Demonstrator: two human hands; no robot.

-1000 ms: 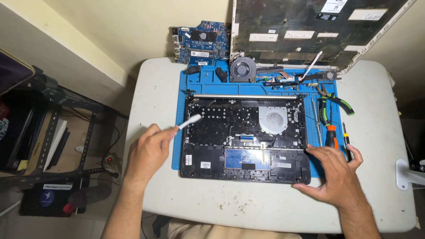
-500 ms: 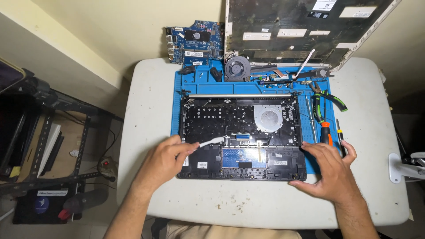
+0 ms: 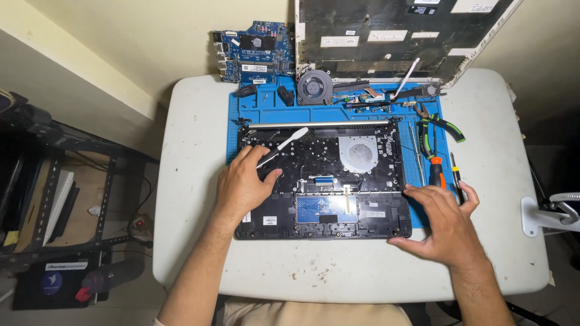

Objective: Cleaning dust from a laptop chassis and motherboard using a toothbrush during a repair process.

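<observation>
Your left grip (image 3: 244, 181) was closed around the handle of a white brush (image 3: 284, 145), whose pale head pointed up and to the right over the upper left of the opened black laptop base (image 3: 320, 175). Your right hand (image 3: 438, 223) lay flat with fingers spread, holding nothing, pressing on the lower right corner of that base. The base sat on a blue work mat (image 3: 254, 111) on the white bench (image 3: 501, 181).

White rectangular labels (image 3: 386, 36) ran in a row across the dark inside of the laptop cover (image 3: 362, 54) that leaned against the wall at the top. Small white labels (image 3: 270, 220) also showed on the lower edge of the base, beside the blue touchpad panel (image 3: 323, 208). A blue circuit board (image 3: 251, 51) stood left of the cover, with a round black fan (image 3: 314, 87) just beside it. Green-handled pliers (image 3: 432, 136) and an orange-handled screwdriver (image 3: 436, 175) lay right of the base.

Half a second before, the brush had pointed along the middle of the base; now it was higher, near the hinge bar, and your left hand had moved up with it. Your right hand had stayed put.
</observation>
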